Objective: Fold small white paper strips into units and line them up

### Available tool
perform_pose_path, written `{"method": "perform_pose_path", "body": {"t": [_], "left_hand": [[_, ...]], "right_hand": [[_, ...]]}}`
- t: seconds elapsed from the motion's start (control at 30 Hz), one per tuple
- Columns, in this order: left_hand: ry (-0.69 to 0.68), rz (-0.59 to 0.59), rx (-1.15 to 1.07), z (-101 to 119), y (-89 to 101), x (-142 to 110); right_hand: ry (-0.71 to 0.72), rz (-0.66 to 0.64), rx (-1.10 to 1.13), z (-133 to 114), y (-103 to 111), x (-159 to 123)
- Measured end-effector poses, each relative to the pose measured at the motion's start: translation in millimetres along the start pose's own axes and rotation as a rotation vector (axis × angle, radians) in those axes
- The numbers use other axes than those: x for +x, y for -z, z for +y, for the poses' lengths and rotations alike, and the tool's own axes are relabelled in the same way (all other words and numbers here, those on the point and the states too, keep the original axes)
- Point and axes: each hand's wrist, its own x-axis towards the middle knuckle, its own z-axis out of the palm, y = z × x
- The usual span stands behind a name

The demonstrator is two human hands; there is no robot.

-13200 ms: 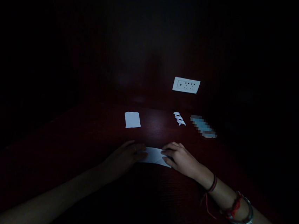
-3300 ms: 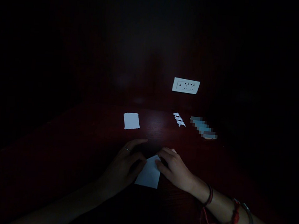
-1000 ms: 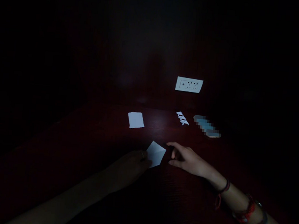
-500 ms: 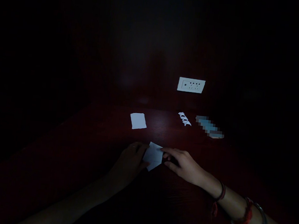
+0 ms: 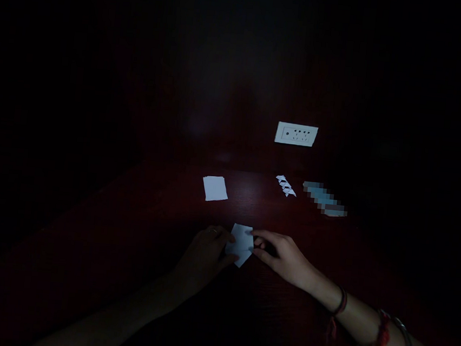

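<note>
A small white sheet of paper (image 5: 242, 240) with creases lies between my hands, near the middle of the dark red table. My left hand (image 5: 209, 249), in shadow and wearing a ring, grips the sheet's left side between thumb and fingers. On the right edge, my right hand (image 5: 278, 251) holds the same sheet with index finger and thumb. The other fingers of that hand curl under. Bracelets circle the right wrist and forearm.
Beyond my hands lies a stack of white paper squares (image 5: 215, 188). Several folded paper pieces (image 5: 286, 186) sit in a row to the right, beside a blurred, bluish phone-like object (image 5: 325, 199). A white wall socket (image 5: 296, 134) is at the back.
The paper has turned slightly and shifted a little to the right, and my left fingers reach further over it. The whole view has moved slightly.
</note>
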Motion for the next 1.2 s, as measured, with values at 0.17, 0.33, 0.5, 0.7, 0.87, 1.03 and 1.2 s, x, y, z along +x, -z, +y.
{"method": "perform_pose_path", "body": {"t": [0.17,0.33,0.5,0.7,0.87,1.03,1.2], "left_hand": [[-0.034,0.002,0.065,4,2.0,-1],[-0.062,-0.025,0.135,6,7.8,2],[-0.038,0.013,0.161,3,7.4,2],[-0.002,0.041,0.182,-2,-0.3,-1],[0.003,0.062,0.168,2,-2.6,0],[-0.031,0.095,0.175,7,-2.4,1],[-0.056,0.075,0.216,12,-0.5,1]], "right_hand": [[0.155,-0.067,-0.18,0,-2,-3],[0.206,-0.09,-0.291,1,-3,-3],[0.166,-0.053,-0.199,4,-3,-1],[0.005,0.014,-0.019,9,-4,5],[-0.019,0.093,0.047,9,-9,9],[0.039,0.125,0.075,5,-11,7],[0.071,0.077,0.037,2,-10,5]]}}
